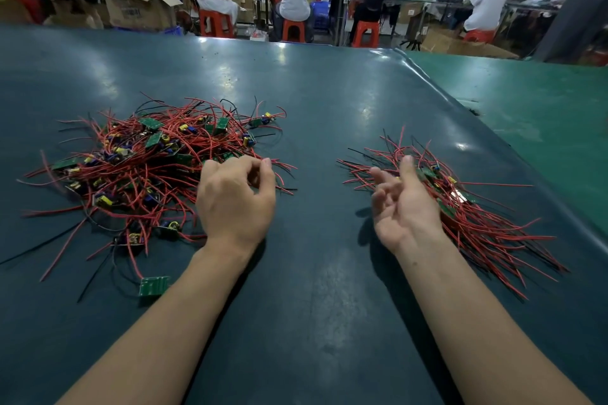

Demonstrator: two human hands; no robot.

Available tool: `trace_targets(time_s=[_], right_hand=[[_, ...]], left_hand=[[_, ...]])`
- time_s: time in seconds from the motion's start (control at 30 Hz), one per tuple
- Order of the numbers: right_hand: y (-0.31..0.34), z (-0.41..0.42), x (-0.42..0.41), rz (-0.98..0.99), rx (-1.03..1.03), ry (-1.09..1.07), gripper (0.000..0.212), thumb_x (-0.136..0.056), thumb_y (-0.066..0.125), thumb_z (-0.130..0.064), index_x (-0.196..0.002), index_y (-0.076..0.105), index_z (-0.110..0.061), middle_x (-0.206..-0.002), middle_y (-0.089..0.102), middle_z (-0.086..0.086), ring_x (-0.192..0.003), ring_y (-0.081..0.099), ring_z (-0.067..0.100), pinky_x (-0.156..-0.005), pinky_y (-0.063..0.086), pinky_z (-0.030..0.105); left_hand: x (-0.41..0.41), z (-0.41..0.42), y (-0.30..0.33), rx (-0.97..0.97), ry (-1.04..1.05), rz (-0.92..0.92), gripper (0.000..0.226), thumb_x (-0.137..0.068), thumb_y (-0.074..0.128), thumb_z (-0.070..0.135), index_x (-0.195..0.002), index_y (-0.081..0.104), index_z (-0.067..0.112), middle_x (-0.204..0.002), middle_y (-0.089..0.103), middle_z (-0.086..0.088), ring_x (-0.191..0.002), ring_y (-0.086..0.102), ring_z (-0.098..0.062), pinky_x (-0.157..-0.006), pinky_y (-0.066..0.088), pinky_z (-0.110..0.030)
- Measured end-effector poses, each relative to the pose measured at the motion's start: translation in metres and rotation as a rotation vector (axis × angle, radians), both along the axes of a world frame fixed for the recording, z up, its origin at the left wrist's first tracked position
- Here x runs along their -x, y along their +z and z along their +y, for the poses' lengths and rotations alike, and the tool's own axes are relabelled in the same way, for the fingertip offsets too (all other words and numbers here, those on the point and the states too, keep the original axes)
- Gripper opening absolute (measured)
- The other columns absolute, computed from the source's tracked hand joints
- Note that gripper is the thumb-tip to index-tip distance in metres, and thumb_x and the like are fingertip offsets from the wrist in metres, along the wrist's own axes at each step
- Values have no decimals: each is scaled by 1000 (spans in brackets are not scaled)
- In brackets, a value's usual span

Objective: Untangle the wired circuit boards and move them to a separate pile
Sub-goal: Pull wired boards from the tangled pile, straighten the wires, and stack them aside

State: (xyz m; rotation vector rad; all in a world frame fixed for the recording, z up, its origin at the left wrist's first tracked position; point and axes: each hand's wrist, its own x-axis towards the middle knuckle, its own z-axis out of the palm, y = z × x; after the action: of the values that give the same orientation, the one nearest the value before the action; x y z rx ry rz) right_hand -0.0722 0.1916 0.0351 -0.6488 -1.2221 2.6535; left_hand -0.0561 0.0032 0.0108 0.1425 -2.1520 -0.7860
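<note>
Tangle of wired circuit boards (148, 168), left centre of desk (316, 108); sorted pile (460, 204), right centre. Left hand (235, 200): fingers curled at tangle's edge, apparently holding nothing. Right hand (403, 204): fingers loosely spread beside sorted pile. Step: between boards. Next: pinch one board, tease wires free.

Tangled red-wired boards (144, 161) left; sorted pile (467, 207) right.

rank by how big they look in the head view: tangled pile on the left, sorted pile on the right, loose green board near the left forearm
1. tangled pile
2. sorted pile, more compact but not far behind
3. loose green board, by far the smallest
</note>
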Motion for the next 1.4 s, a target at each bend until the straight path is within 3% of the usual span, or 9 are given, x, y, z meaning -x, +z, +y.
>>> trace_targets(time_s=[0.17, 0.33, 0.4, 0.63, 0.77, 0.9, 1.03, 1.17, 1.4], right_hand=[[-5, -11, -1, 17, -278, 244, 27, -96, 60, -30, -90, 66, -5, -54, 64, -2, -36, 46, 6, -37, 39, 15], [-8, -12, -2, 40, -344, 312, 22, -97, 60, -27, -89, 67, -8, -54, 60, -2, -39, 45, 8, -39, 40, 17], [-8, -11, -2, 46, -349, 322, 21, -97, 58, -25, -89, 67, -8, -54, 59, -3, -40, 45, 8, -39, 40, 18], [-8, -11, -3, 66, -368, 344, 23, -98, 57, -24, -84, 68, -10, -54, 59, -3, -40, 46, 8, -39, 40, 17], [-8, -11, -3, 67, -367, 341, 22, -98, 57, -23, -85, 69, -10, -54, 60, -3, -40, 47, 8, -38, 40, 18], [-8, -12, -2, 62, -386, 351, 22, -98, 57, -24, -85, 69, -10, -55, 60, -3, -40, 47, 9, -39, 40, 18], [-10, -11, -1, 72, -383, 366, 23, -98, 56, -24, -85, 69, -10, -56, 60, -2, -41, 47, 9, -39, 39, 18], [-10, -11, -1, 81, -386, 372, 23, -98, 56, -23, -84, 69, -10, -56, 60, -2, -41, 47, 8, -39, 39, 19], [-11, -12, -1, 77, -386, 374, 22, -97, 57, -22, -83, 69, -10, -56, 60, -2, -40, 46, 9, -39, 39, 18]], left_hand=[[2, -12, 2, 137, 263, -77, 26, -86, 58, 18, -111, 64, 18, -107, 58, -9, -107, 45, -35, -86, 34, -44], [6, -28, 1, 218, 343, -586, 34, -88, 54, 23, -121, 59, 16, -127, 52, -14, -120, 39, -36, -98, 32, -47], [7, -30, -1, 244, 328, -652, 36, -89, 55, 26, -123, 58, 17, -129, 53, -13, -121, 39, -35, -97, 34, -48], [10, -36, -3, 202, 285, -537, 27, -92, 58, 17, -115, 70, 21, -108, 67, -12, -106, 56, -37, -89, 45, -46], [7, -33, 2, 25, 220, -239, 25, -92, 55, 12, -114, 66, 13, -104, 68, -14, -98, 60, -37, -82, 47, -45], [4, -26, 3, 48, 193, 5, 19, -88, 54, 6, -105, 61, 10, -98, 66, -13, -94, 56, -36, -78, 40, -42], [8, -38, 1, 71, 470, -253, 41, -78, 57, 12, -118, 52, 12, -122, 49, -20, -117, 39, -40, -94, 31, -49], [8, -45, 0, 111, 516, -589, 54, -82, 53, 18, -132, 40, 6, -135, 46, -21, -125, 32, -38, -102, 26, -51], [7, -55, -1, 117, 463, -524, 42, -86, 53, 13, -128, 47, 16, -121, 59, -15, -117, 38, -37, -95, 28, -51]])
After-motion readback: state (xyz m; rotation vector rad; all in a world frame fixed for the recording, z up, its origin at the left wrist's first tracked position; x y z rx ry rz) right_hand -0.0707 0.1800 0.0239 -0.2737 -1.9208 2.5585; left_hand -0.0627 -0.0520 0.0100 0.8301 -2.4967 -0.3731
